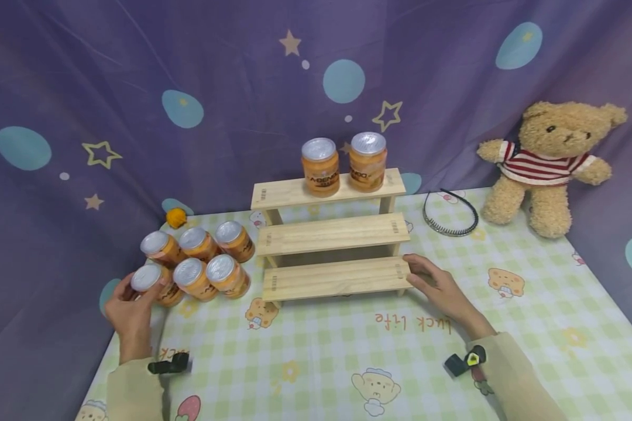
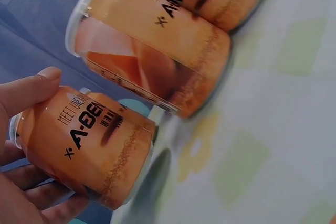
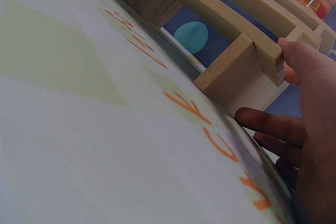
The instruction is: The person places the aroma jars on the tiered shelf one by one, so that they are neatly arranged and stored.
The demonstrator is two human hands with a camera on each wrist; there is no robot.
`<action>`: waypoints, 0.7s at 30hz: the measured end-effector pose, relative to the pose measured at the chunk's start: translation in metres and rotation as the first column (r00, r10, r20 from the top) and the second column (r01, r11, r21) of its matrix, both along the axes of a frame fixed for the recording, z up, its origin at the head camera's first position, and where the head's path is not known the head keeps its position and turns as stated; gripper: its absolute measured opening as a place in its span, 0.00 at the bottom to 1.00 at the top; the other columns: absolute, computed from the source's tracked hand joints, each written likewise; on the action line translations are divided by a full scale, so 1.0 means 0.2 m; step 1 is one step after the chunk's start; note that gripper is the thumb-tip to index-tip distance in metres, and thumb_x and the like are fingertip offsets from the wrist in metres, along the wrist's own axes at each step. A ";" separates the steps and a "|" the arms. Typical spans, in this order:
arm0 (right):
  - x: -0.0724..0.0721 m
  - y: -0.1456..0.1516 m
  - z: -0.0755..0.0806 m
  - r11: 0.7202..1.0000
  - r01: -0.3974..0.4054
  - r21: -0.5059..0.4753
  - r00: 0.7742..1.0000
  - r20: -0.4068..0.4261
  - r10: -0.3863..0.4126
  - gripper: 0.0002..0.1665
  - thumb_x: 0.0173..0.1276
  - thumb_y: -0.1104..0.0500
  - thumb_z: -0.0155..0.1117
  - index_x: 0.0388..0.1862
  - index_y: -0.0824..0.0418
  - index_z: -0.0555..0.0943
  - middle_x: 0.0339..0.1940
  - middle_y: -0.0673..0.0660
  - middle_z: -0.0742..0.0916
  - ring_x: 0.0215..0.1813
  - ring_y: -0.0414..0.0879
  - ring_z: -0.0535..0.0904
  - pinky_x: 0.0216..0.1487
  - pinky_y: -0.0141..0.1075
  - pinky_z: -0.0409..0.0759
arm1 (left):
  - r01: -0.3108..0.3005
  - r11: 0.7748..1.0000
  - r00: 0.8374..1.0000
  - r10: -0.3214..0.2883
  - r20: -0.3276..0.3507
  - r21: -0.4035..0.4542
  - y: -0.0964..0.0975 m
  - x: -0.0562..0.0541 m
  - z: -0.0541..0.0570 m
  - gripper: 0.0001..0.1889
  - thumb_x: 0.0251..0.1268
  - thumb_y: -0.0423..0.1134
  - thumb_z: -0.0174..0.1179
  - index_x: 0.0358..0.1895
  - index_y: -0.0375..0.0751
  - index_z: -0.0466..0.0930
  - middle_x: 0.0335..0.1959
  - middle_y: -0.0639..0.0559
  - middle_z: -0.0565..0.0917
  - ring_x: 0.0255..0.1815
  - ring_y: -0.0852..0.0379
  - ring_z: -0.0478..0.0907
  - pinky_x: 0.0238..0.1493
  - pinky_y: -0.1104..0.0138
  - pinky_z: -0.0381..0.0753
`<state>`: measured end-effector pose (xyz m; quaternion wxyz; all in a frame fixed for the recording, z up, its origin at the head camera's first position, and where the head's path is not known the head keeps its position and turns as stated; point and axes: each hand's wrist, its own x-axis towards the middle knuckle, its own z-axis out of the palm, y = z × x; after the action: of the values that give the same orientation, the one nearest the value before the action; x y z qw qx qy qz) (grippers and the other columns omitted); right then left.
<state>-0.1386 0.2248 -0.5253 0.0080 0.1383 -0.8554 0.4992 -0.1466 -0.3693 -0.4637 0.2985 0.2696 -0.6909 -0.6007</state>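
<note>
My left hand (image 1: pixel 131 316) grips an orange printed can (image 2: pixel 86 145) with a silver lid, thumb on one side and fingers round the other. This can is the front left one of a group; an orange can (image 1: pixel 196 278) stands to its right. At the right end of a three-step wooden shelf (image 1: pixel 337 279), my right hand (image 1: pixel 445 295) touches the lowest board's end with its thumb side, while the other fingers reach out below, fairly straight, in the right wrist view. Two orange cans (image 1: pixel 321 168) stand upright on the top step.
Behind the left hand's can stand more orange cans (image 1: pixel 235 241), and a small orange-yellow ball (image 1: pixel 176 218) lies at the back. A black headband (image 1: pixel 451 233) and a teddy bear (image 1: pixel 550 164) are on the right. A checked cloth (image 1: pixel 316 356) covers the table before a purple curtain.
</note>
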 end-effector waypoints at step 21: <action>0.00 0.01 -0.01 1.000 -0.006 0.001 1.000 -0.006 0.006 0.27 0.79 0.55 0.55 0.74 0.48 0.69 0.62 0.59 0.84 0.59 0.31 0.79 0.61 0.21 0.73 | -0.013 0.997 0.986 0.000 -0.165 -0.077 0.06 0.01 0.33 0.29 0.38 0.22 0.78 0.51 0.38 0.86 0.36 0.64 0.85 0.36 0.66 0.79 0.37 0.82 0.76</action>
<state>-0.1390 0.2259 -0.5265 0.0092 0.1422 -0.8551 0.4985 -0.1455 -0.3582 -0.3982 0.3667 0.2094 -0.6859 -0.5927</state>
